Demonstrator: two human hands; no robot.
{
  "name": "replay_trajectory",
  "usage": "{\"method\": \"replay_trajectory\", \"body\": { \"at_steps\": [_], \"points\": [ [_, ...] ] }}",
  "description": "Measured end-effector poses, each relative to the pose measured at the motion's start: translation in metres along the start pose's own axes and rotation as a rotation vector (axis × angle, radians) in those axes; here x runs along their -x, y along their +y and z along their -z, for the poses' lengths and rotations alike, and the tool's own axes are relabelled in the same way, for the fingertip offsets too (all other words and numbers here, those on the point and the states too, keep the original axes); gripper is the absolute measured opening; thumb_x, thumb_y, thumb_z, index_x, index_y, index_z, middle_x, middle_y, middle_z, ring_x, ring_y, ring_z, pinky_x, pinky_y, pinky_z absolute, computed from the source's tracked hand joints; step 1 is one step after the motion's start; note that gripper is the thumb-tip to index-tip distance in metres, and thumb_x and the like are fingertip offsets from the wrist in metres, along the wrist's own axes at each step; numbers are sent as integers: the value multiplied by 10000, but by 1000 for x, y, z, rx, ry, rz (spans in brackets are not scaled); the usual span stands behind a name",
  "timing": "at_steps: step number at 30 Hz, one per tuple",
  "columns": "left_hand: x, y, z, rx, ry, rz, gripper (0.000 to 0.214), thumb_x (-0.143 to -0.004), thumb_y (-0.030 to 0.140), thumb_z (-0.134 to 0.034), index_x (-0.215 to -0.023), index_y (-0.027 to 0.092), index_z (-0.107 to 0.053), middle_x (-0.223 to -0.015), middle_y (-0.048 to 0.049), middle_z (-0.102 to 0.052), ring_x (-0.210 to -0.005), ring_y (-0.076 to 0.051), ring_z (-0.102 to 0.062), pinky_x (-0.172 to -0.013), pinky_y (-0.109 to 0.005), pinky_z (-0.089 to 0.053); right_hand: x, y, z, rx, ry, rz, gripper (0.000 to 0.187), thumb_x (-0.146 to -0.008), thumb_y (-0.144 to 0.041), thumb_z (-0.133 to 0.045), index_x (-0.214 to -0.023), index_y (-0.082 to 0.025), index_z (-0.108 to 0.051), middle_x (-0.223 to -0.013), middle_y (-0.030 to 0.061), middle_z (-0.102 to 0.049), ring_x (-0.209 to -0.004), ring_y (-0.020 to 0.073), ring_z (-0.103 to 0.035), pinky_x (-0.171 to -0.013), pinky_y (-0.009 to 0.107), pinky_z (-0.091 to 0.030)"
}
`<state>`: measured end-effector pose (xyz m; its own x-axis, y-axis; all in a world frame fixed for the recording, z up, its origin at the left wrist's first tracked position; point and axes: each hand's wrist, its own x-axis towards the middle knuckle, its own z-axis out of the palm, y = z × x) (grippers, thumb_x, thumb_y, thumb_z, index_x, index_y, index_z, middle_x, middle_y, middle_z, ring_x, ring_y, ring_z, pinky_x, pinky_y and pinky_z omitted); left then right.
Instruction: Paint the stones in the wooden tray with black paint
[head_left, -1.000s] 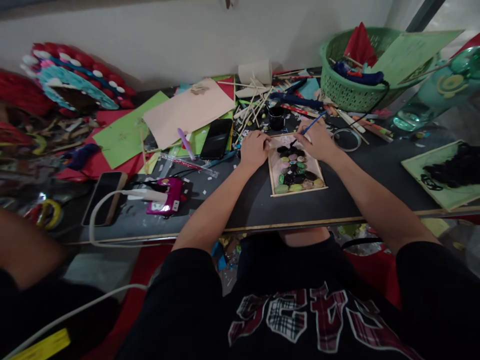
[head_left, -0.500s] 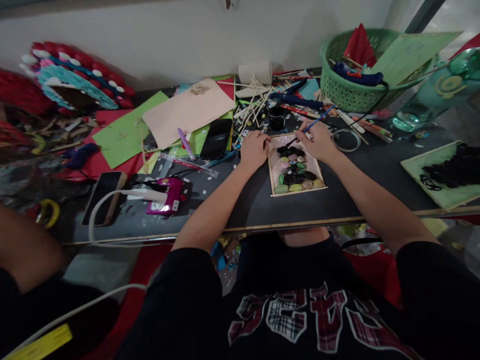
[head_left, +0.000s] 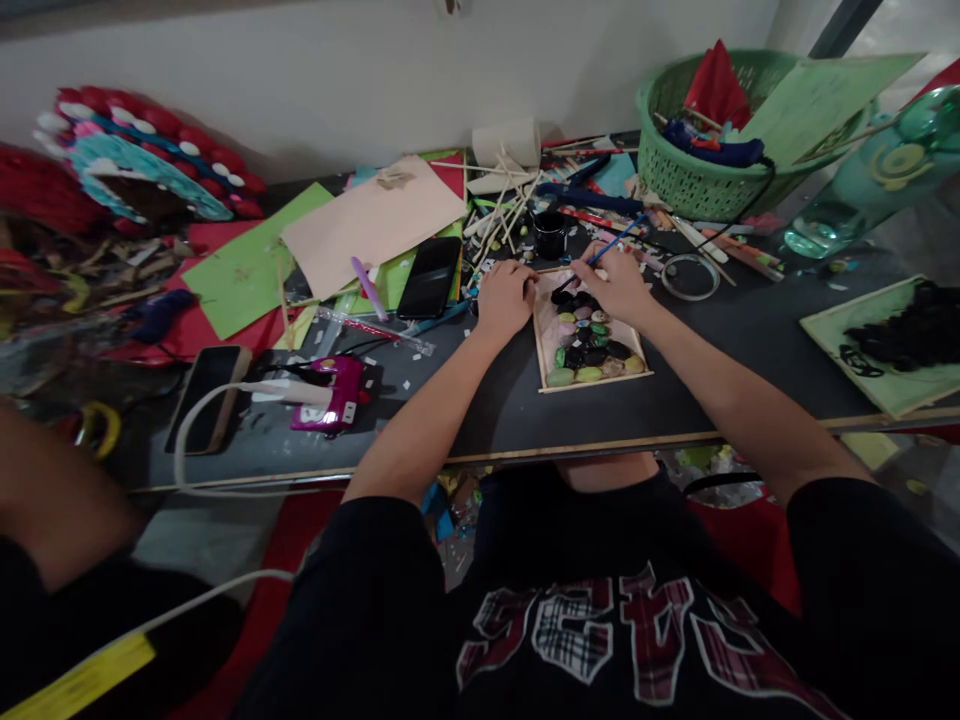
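Right hand (head_left: 616,282): narrow pinch on thin blue-handled paintbrush (head_left: 609,248), dark tip at upper black stones. Left hand (head_left: 506,298): fingers curled at upper left corner of small pale-pink rectangular panel with thin wooden edging (head_left: 547,325); cannot tell whether edge is gripped. Panel lies flat on dark grey tabletop (head_left: 487,418), between forearms; green and yellow oval stones (head_left: 590,375) along near edge. Technique, judged: steady corner, light strokes, tip clear of pink backing, wrist off dark stones.
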<state>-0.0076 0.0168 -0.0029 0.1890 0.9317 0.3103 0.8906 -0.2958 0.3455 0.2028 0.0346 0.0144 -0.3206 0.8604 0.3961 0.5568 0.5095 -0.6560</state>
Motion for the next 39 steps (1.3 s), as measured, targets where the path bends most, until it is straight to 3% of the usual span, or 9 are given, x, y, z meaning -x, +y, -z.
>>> {"method": "replay_trajectory", "body": {
  "at_steps": [8, 13, 17, 21, 26, 30, 33, 39],
  "points": [
    [0, -3, -4, 7, 42, -12, 231, -924, 215, -461, -944, 237, -689, -1115, -96, -686, -1136, -295, -595, -1004, -467, -474, 1, 7, 12, 106, 22, -1, 583, -941, -734, -338, -855, -239, -633, -766, 96, -694, -864, 305, -668, -889, 493, -503],
    [-1, -5, -4, -2, 24, -15, 247, -931, 225, -450, -962, 231, -696, -1131, -99, -689, -1136, -297, -595, -1003, -466, -473, 1, -2, 5, 146, -86, 61, 567, -971, -688, -319, -868, -226, -630, -847, 104, -704, -874, 286, -669, -946, 495, -476],
    [-1, -5, -6, -4, 38, -17, 242, -923, 210, -459, -966, 238, -695, -1122, -98, -688, -1132, -296, -599, -1004, -466, -476, 0, 11, 10, 176, -27, 44, 553, -954, -697, -353, -907, -228, -641, -847, 118, -695, -930, 325, -648, -998, 563, -433],
    [-1, -4, -6, -13, 34, -21, 241, -931, 209, -449, -965, 236, -686, -1125, -96, -682, -1134, -288, -597, -1003, -452, -477, 2, 12, 15, 147, 23, 47, 556, -955, -705, -348, -850, -240, -633, -817, 100, -691, -890, 310, -651, -962, 557, -466],
    [0, -4, -3, -16, 25, -34, 251, -942, 215, -441, -977, 230, -689, -1132, -99, -684, -1134, -288, -595, -1010, -446, -468, 4, -3, 7, 207, -60, 150, 544, -971, -683, -327, -849, -241, -619, -882, 101, -697, -953, 309, -654, -974, 568, -472],
    [0, -3, -2, -6, 17, -22, 265, -946, 215, -434, -999, 224, -693, -1147, -102, -680, -1153, -289, -588, -1039, -453, -450, 4, 3, 13, 238, -71, 175, 543, -971, -674, -323, -840, -234, -612, -868, 113, -685, -965, 324, -646, -1001, 600, -442],
    [0, -2, -1, 3, 5, -12, 266, -944, 216, -433, -993, 224, -694, -1153, -107, -675, -1160, -293, -586, -1043, -460, -446, 5, 4, 16, 218, -61, 170, 540, -975, -670, -307, -829, -245, -606, -868, 108, -680, -957, 313, -637, -982, 574, -455],
    [1, -2, -1, -9, 20, -21, 257, -933, 222, -444, -995, 228, -693, -1148, -103, -683, -1133, -296, -592, -1006, -449, -461, 5, -6, 4, 211, -177, 218, 488, -1000, -594, -315, -904, -237, -634, -939, 110, -695, -1028, 313, -626, -993, 537, -439]
  ]
}}
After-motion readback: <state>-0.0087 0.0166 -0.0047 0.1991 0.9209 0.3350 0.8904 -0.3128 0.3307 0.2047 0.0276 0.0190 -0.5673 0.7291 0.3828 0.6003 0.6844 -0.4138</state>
